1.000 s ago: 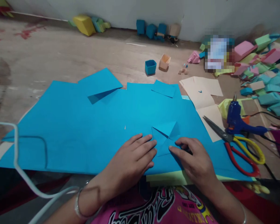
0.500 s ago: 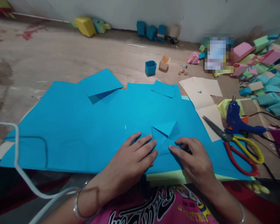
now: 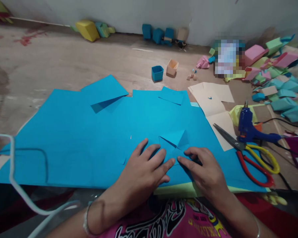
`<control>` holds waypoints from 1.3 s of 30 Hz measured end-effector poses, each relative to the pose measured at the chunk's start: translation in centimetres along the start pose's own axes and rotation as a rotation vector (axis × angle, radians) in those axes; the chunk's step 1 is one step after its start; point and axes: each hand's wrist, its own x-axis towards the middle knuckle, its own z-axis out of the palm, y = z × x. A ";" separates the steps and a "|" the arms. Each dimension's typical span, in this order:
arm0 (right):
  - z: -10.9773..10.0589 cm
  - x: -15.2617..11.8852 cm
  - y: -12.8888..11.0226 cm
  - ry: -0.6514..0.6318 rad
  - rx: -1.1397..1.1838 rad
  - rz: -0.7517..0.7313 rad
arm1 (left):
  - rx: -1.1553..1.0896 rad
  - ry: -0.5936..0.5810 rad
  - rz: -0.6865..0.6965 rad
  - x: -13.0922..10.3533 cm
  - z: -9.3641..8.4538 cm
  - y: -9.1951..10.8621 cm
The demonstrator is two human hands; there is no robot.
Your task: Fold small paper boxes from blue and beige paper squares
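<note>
A small piece of blue paper (image 3: 166,152) with a folded, raised triangular flap lies on a large blue sheet (image 3: 72,138). My left hand (image 3: 145,168) rests over its left and lower part, fingers spread and pressing down. My right hand (image 3: 206,170) is at its right edge, fingers curled and thumb and forefinger on the paper. The left fingertip and the right thumb almost meet at the lower edge. Much of that lower edge is hidden under the left hand.
Scissors (image 3: 240,145) and a blue glue gun (image 3: 248,125) with a cord lie at the right. Cut blue pieces (image 3: 105,89) lie on the sheet's far edge. Beyond stand small blue (image 3: 157,73) and peach (image 3: 172,67) paper boxes. A white cable (image 3: 12,165) crosses the left.
The fingers of my left hand have moved right along the lower edge of the small piece, closer to the right thumb. The view has shifted slightly.
</note>
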 end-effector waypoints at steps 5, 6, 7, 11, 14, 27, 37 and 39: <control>-0.4 -0.4 -0.2 -0.023 -0.119 0.021 | 0.004 0.010 -0.012 0.1 -0.1 0.1; -0.5 -0.6 -0.2 -0.013 -0.158 0.012 | 0.004 0.010 -0.015 0.1 -0.2 0.2; -0.7 -0.8 -0.3 -0.003 -0.194 -0.006 | 0.004 0.006 -0.018 0.2 -0.2 0.2; -1.6 -1.5 0.1 0.003 -0.297 -0.063 | 0.004 -0.011 -0.025 0.5 -0.5 0.2; -2.3 -2.0 0.9 -0.011 -0.357 -0.081 | -0.003 -0.023 -0.026 0.6 -0.7 0.2; -3.0 -2.7 1.0 -0.021 -0.324 -0.126 | 0.000 -0.024 -0.023 0.6 -0.6 0.4; -3.3 -2.5 0.7 -0.035 -0.289 -0.098 | 0.010 -0.010 -0.018 0.7 -0.5 0.3; -3.3 -2.4 0.6 -0.030 -0.276 -0.094 | 0.006 -0.010 -0.018 0.7 -0.5 0.2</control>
